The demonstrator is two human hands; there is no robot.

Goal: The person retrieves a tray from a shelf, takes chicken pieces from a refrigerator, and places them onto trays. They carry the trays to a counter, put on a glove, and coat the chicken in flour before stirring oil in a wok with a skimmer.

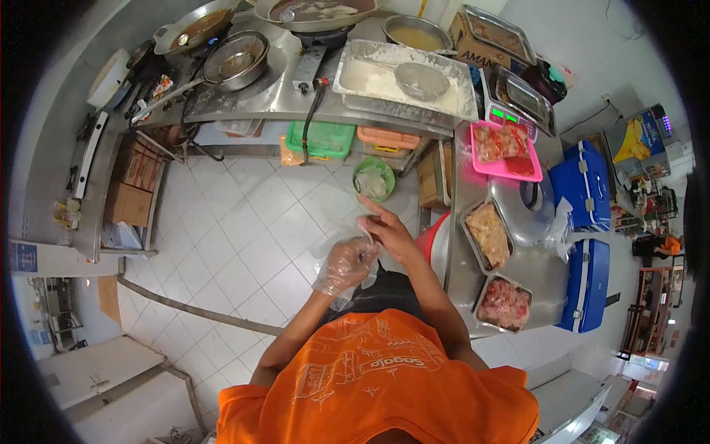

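A thin clear plastic glove [342, 275] covers my left hand [350, 259], whose fingers are curled in and meet my right hand [392, 235]. What they hold, if anything, is hidden. Bare, my right hand stretches its index finger forward, while its thumb and other fingers close on loose clear plastic by the left fingertips. Both hands are in front of my waist, above the tiled floor. A green tub [375, 180] with pale plastic inside stands on the floor beyond them.
Ahead, a steel counter holds a tray of white flour [370, 78] with a sieve [421, 81], a pan [237, 63] and a wok [318, 11]. To my right are a pink tray [482, 169], trays of raw meat [503, 302], a scale [510, 111] and blue coolers [584, 285].
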